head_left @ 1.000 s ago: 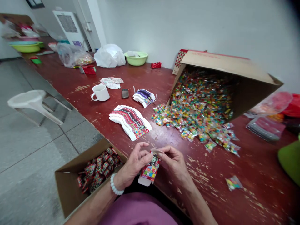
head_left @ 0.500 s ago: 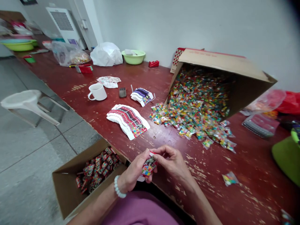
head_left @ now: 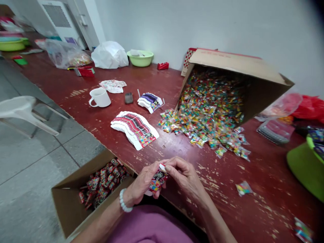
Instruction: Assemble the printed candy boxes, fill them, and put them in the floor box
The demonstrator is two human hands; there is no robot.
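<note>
A small printed candy box (head_left: 157,180), red and black with colourful dots, is between my hands at the table's front edge. My left hand (head_left: 143,182) is closed round its side, a white flap showing below. With thumb and fingers my right hand (head_left: 181,172) pinches the white top flap of the same box. Beyond them lies a fanned stack of flat red cartons (head_left: 135,130), with a smaller fan of purple cartons (head_left: 150,102) behind. Small clear packets of coloured candy (head_left: 210,111) spill from a tipped cardboard box (head_left: 263,67).
An open carton (head_left: 63,206) of filled red boxes stands below the table edge at left. A white mug (head_left: 100,98), a dark calculator-like device (head_left: 128,98) and a green basin (head_left: 140,59) are on the table (head_left: 174,81). Loose packets (head_left: 243,188) lie at right, near a green container (head_left: 303,168).
The view has shifted slightly, so the table things sit a little further left. Both hands keep hold of the box; its white top flap shows more plainly.
</note>
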